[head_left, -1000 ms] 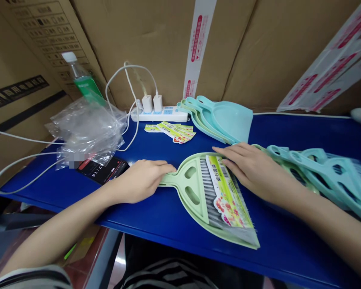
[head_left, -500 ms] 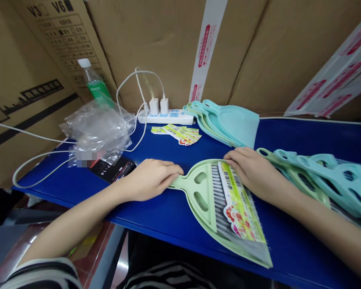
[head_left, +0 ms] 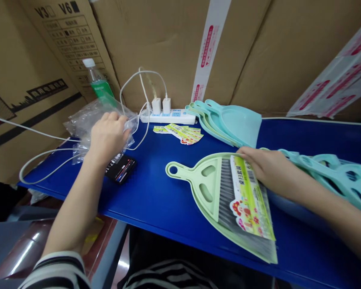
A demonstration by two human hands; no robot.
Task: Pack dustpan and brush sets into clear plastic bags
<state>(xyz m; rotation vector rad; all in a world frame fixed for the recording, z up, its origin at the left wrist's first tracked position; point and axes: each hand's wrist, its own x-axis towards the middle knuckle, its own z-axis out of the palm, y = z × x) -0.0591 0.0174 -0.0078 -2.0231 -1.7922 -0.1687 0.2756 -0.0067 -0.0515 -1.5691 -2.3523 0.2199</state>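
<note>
A pale green dustpan (head_left: pixel 209 181) lies on the blue table with a grey-bristled brush (head_left: pixel 225 192) nested in it. Across the bristles is a yellow-green printed label (head_left: pixel 248 196). My right hand (head_left: pixel 258 164) grips the upper corner of the dustpan and label, its fingertips partly hidden. At the left, my left hand (head_left: pixel 110 134) is on a pile of clear plastic bags (head_left: pixel 86 120), fingers curled into the film and thumb showing on the right side. A black phone (head_left: pixel 122 168) lies just below that hand, partly under the bags.
Nested blue and green dustpans (head_left: pixel 240 122) lie at the back. More brushes and dustpans (head_left: pixel 333 172) are at the right. Loose labels (head_left: pixel 183 133) lie before a power strip (head_left: pixel 168 117) with white cables. A bottle (head_left: pixel 99 84) stands behind the bags, against cardboard boxes (head_left: pixel 168 40).
My left hand has let go of the dustpan handle and moved up and left onto the plastic bags. My right hand keeps holding the dustpan's upper corner.
</note>
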